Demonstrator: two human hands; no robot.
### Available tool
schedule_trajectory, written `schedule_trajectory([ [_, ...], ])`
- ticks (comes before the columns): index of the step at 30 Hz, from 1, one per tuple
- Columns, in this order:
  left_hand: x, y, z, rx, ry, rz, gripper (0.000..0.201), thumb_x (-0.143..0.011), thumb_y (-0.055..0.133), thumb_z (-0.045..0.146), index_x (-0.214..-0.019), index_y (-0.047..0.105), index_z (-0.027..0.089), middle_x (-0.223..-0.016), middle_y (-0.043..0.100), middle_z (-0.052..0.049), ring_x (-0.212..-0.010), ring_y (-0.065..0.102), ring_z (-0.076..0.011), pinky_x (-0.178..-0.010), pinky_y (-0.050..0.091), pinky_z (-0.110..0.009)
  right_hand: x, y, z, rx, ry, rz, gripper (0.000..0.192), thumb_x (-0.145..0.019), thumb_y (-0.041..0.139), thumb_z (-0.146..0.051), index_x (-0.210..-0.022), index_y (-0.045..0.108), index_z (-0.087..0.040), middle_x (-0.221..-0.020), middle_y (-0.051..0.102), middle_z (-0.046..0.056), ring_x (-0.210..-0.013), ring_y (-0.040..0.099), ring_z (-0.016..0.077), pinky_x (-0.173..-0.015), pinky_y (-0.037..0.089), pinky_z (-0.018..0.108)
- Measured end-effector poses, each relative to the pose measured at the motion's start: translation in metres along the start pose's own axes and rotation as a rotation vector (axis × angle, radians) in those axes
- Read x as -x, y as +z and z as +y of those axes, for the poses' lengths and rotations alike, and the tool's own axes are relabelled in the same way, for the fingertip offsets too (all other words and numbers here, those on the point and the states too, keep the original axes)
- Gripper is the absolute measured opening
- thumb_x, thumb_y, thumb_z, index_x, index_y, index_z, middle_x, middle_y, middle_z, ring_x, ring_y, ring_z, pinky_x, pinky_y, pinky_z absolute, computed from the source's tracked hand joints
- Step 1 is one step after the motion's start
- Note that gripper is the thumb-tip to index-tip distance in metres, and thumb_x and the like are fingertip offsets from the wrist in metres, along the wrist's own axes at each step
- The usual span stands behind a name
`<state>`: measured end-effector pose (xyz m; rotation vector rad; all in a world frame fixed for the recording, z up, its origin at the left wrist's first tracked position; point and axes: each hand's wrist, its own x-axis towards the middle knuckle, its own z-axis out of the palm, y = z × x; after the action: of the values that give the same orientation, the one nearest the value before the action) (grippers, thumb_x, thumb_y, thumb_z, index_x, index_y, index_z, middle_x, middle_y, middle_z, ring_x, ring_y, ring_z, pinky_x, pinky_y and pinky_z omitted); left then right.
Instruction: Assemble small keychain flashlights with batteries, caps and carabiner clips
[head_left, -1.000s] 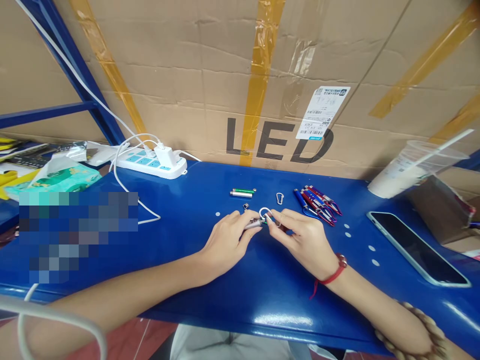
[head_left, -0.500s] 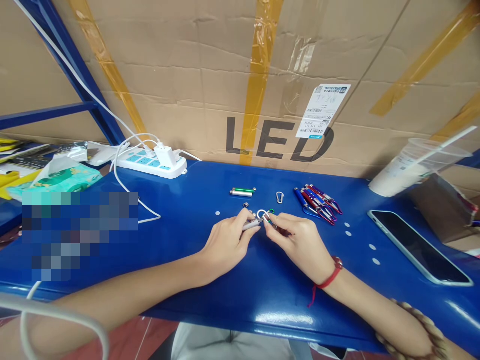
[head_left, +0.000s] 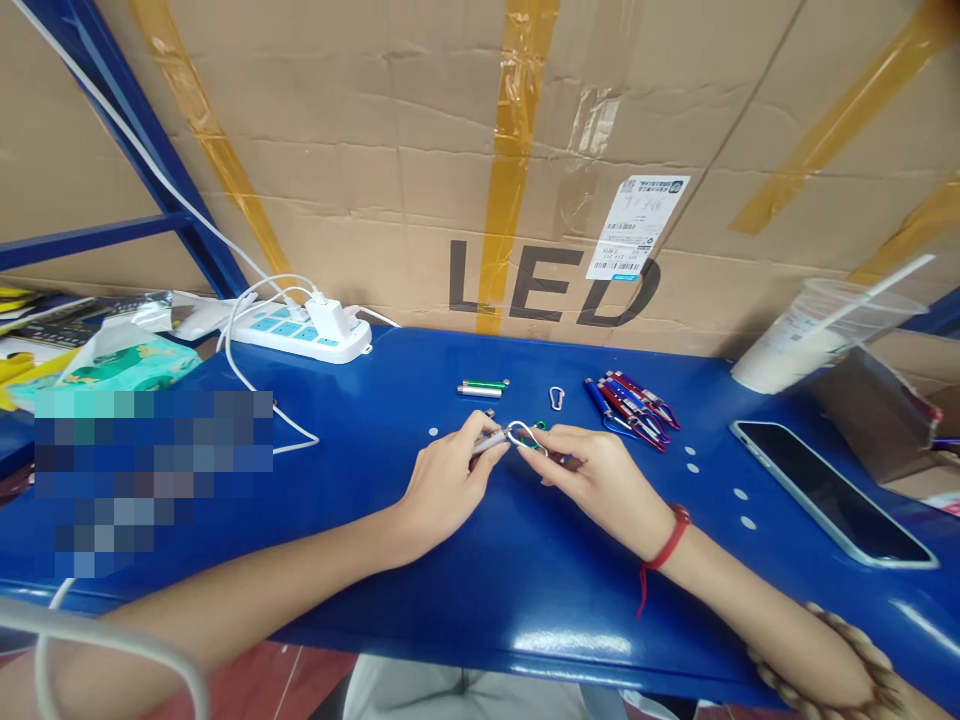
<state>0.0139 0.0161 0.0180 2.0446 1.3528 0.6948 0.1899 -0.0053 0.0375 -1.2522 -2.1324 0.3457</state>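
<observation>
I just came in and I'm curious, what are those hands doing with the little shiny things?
A person sits at a glossy blue table. The left hand pinches a small silver metal tube, and the right hand holds a silver metal clip ring against its tip. Behind them lie a green and silver tube, a loose silver clip and a pile of red and blue keychain tubes.

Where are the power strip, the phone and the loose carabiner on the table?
power strip point(head_left: 304, 331), head view, on its white top face.
phone point(head_left: 829, 492), head view, middle of its dark screen.
carabiner point(head_left: 556, 398), head view, on its silver loop.
</observation>
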Motion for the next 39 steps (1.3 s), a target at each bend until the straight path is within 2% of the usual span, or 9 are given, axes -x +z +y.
schedule_trajectory([
  [6, 0.001, 0.001, 0.0, 0.018, 0.099, -0.046, 0.019, -0.086, 0.038, 0.039, -0.096, 0.05, 0.028, -0.089, 0.062, 0.002, -0.085, 0.058, -0.0168, -0.072, 0.041, -0.026, -0.002, 0.001, 0.003, -0.447, 0.224, -0.045, 0.042, -0.082, 0.054, -0.043, -0.113, 0.058, -0.016, -0.075, 0.06, 0.002, -0.064, 0.061, 0.0131, -0.048, 0.055, 0.023],
  [11, 0.002, 0.004, -0.002, 0.126, 0.094, -0.054, 0.017, -0.084, 0.044, 0.038, -0.096, 0.046, 0.026, -0.099, 0.061, 0.0, -0.085, 0.059, -0.016, -0.073, 0.043, -0.028, -0.004, 0.002, 0.002, -0.552, 0.306, -0.163, 0.038, -0.079, 0.057, -0.043, -0.102, 0.063, -0.013, -0.067, 0.061, 0.001, -0.052, 0.059, 0.0112, -0.048, 0.055, 0.024],
  [14, 0.0, 0.005, -0.002, 0.148, 0.093, -0.014, 0.02, -0.082, 0.047, 0.035, -0.099, 0.043, 0.025, -0.097, 0.06, 0.0, -0.084, 0.057, -0.0159, -0.071, 0.044, -0.029, -0.008, -0.005, 0.007, -0.457, 0.266, -0.097, 0.034, -0.078, 0.059, -0.042, -0.091, 0.066, -0.012, -0.065, 0.062, 0.002, -0.05, 0.059, 0.0112, -0.051, 0.054, 0.024],
  [18, 0.0, 0.003, 0.0, 0.088, 0.068, 0.137, 0.032, -0.079, 0.051, 0.03, -0.108, 0.041, 0.025, -0.102, 0.056, -0.003, -0.09, 0.052, -0.017, -0.075, 0.043, -0.031, -0.014, -0.022, 0.024, -0.243, 0.201, 0.124, 0.036, -0.079, 0.056, -0.046, -0.091, 0.067, -0.013, -0.069, 0.064, 0.004, -0.054, 0.06, 0.0133, -0.048, 0.051, 0.024],
  [21, -0.001, 0.003, 0.0, 0.078, 0.081, 0.175, 0.032, -0.079, 0.049, 0.028, -0.11, 0.04, 0.024, -0.106, 0.053, -0.003, -0.09, 0.05, -0.0168, -0.073, 0.044, -0.03, -0.015, -0.035, 0.04, 0.095, 0.193, 0.336, 0.033, -0.082, 0.052, -0.044, -0.09, 0.068, -0.016, -0.075, 0.065, 0.005, -0.056, 0.06, 0.0137, -0.05, 0.048, 0.025],
  [23, -0.001, 0.003, -0.001, 0.064, 0.12, 0.162, 0.028, -0.08, 0.048, 0.025, -0.108, 0.042, 0.024, -0.105, 0.053, -0.003, -0.089, 0.049, -0.0163, -0.074, 0.043, -0.03, -0.015, -0.042, 0.049, 0.338, 0.233, 0.365, 0.029, -0.083, 0.05, -0.04, -0.089, 0.068, -0.019, -0.077, 0.065, 0.005, -0.059, 0.06, 0.0143, -0.052, 0.045, 0.025],
  [29, 0.001, 0.002, -0.002, 0.039, 0.196, 0.118, 0.022, -0.08, 0.044, 0.018, -0.101, 0.047, 0.025, -0.1, 0.054, -0.001, -0.087, 0.049, -0.0155, -0.066, 0.043, -0.026, -0.015, -0.044, 0.055, 0.712, 0.498, 0.19, 0.019, -0.078, 0.054, -0.032, -0.086, 0.069, -0.025, -0.076, 0.067, 0.003, -0.065, 0.061, 0.0194, -0.048, 0.035, 0.024],
  [34, 0.003, 0.001, -0.001, 0.035, 0.207, 0.103, 0.017, -0.081, 0.043, 0.018, -0.096, 0.049, 0.024, -0.101, 0.053, -0.001, -0.088, 0.048, -0.0155, -0.063, 0.044, -0.025, -0.017, -0.042, 0.053, 0.778, 0.633, 0.03, 0.017, -0.073, 0.058, -0.026, -0.086, 0.069, -0.027, -0.076, 0.068, 0.002, -0.068, 0.062, 0.02, -0.048, 0.033, 0.023],
  [39, 0.003, 0.001, -0.001, 0.021, 0.217, 0.081, 0.016, -0.082, 0.042, 0.02, -0.096, 0.049, 0.024, -0.102, 0.053, -0.001, -0.088, 0.048, -0.0156, -0.061, 0.044, -0.025, -0.019, -0.039, 0.054, 0.737, 0.677, -0.061, 0.015, -0.073, 0.059, -0.024, -0.083, 0.069, -0.028, -0.077, 0.068, 0.0, -0.073, 0.062, 0.0184, -0.05, 0.036, 0.022],
])
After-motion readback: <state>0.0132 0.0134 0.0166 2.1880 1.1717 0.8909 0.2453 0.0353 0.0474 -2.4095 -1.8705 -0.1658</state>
